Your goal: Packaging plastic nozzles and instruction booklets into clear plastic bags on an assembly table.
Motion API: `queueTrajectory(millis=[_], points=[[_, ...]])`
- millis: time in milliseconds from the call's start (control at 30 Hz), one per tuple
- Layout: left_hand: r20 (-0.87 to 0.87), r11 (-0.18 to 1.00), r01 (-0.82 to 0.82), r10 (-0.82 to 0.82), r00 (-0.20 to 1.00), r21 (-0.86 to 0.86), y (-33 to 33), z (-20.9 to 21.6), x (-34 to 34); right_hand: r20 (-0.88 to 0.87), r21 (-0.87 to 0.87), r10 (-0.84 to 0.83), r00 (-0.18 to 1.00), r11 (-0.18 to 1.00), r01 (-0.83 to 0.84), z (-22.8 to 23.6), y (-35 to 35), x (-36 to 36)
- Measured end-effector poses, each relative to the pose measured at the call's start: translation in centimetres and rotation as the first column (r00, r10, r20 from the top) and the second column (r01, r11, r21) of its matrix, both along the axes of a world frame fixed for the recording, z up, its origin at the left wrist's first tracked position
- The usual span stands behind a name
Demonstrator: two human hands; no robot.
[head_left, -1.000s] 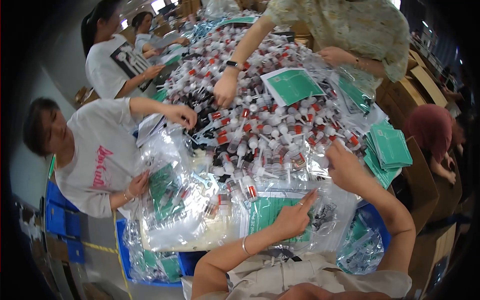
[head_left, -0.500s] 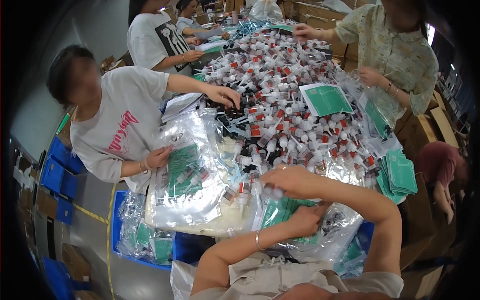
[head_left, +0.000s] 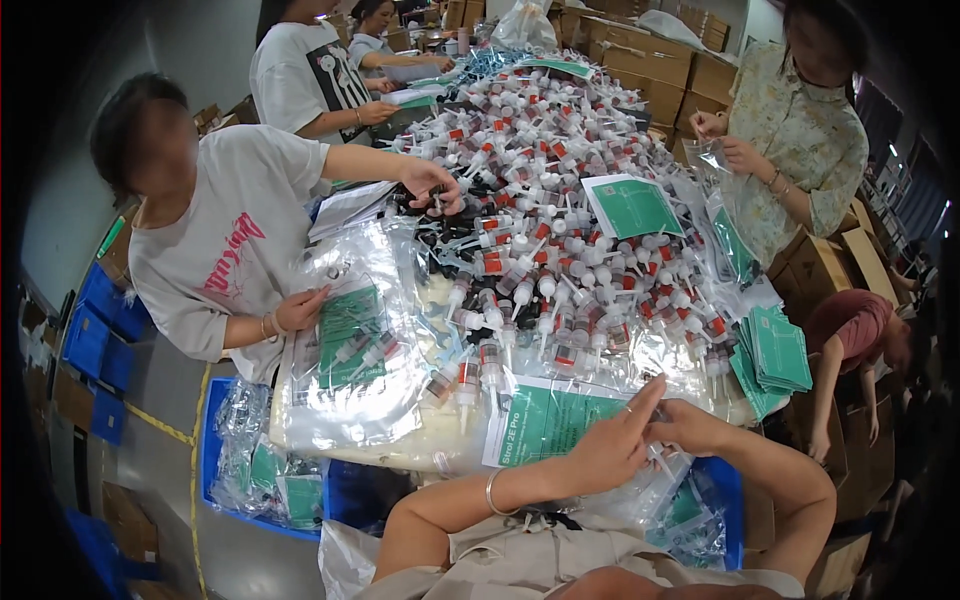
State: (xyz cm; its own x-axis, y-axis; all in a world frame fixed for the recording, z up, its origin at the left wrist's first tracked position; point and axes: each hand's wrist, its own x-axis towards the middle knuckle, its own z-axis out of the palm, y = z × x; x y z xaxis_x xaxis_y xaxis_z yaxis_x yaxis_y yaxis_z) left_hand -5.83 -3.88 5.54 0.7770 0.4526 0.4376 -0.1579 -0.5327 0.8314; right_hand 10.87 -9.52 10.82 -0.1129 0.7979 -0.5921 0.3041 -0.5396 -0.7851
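Observation:
My left hand [head_left: 608, 448] is at the front edge of the table, its index finger stretched out and the other fingers curled at the mouth of a clear plastic bag [head_left: 672, 490]. Close against it, my right hand [head_left: 690, 428] has bent fingers at the same bag; what it pinches is hidden. Small pale pieces show through the plastic below. Beyond my left hand lies a green-and-white printed sheet [head_left: 560, 415]. Left of that sheet are loose small bottles [head_left: 467, 385] with red bands and white nozzle tips.
A large heap of nozzle bottles [head_left: 560, 200] covers the table. A stack of green cards [head_left: 780, 345] sits at right. At left, a co-worker's hand [head_left: 300, 310] touches a filled clear bag [head_left: 350, 400]. Blue bins [head_left: 212, 450] with bagged goods stand below the edge. Other people work around.
My right hand has moved from beside the bottles back to the bag at my left hand. The left co-worker's reaching hand has drawn back; the right co-worker's hands have come together at a bag.

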Motion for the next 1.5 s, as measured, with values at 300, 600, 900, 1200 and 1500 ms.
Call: queueTrajectory(millis=[300, 600, 900, 1200, 1500], points=[[0.120, 0.978, -0.066, 0.043, 0.992, 0.200, -1.6, 3.7, -0.6, 0.383, 0.608, 0.291, 0.877, 0.635, -0.476, -3.6, 2.4, 1.9], [-0.188, 0.993, -0.114, 0.108, 0.976, -0.019, 1.6, -1.1, 0.4, 0.787, 0.140, 0.358, 0.503, 0.690, -0.710, 8.9, 5.2, -2.0], [-0.045, 0.977, -0.026, 0.037, 0.998, 0.212, 1.7, -6.2, 3.6, 0.823, 0.309, 0.343, 0.452, 0.398, -0.864, -6.1, 12.8, -11.9], [-0.032, 0.987, -0.063, 0.069, 0.997, 0.147, 2.1, -6.8, 3.9, 0.920, 0.321, 0.133, 0.369, 0.283, -0.904, -8.8, 16.2, -14.6], [-0.245, 0.940, -0.018, 0.107, 0.964, 0.342, 1.5, -7.0, 3.4, 0.553, 0.180, 0.539, 0.636, 0.668, -0.722, 0.2, 16.2, -10.4]])
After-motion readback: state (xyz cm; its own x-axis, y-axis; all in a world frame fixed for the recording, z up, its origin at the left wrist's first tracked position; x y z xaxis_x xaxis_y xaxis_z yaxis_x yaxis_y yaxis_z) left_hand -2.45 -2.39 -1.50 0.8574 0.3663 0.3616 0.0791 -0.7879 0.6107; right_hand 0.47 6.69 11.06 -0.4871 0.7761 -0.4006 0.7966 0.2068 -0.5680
